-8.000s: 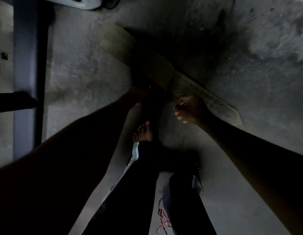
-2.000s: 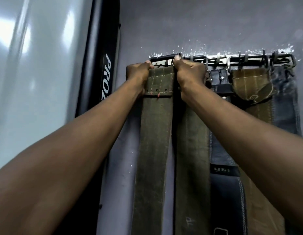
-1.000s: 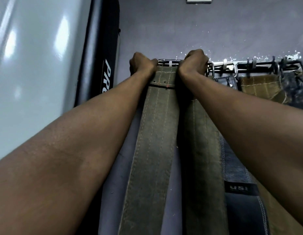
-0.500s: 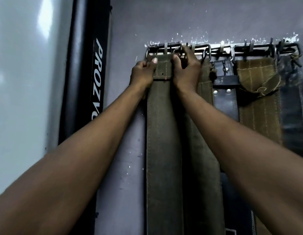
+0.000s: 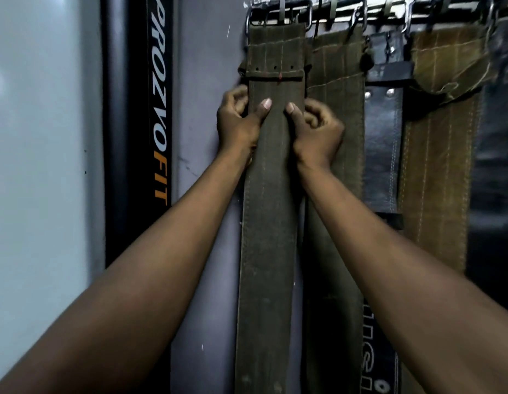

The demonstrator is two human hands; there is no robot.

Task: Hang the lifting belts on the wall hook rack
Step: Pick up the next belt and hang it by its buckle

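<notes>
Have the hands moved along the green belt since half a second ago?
Yes. Both hands, left and right, slid down the green belt, away from the hook rack. They now sit below the belt's stitched fold instead of at its top.

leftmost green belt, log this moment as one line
belt: leftmost green belt hanging from hook rack | left hand: gripping left edge | right hand: gripping right edge

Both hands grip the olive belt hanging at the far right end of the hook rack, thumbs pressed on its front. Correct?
Not quite. In the head view the olive belt hangs at the far left end of the hook rack. The left hand and right hand do grip it, thumbs in front.
</notes>
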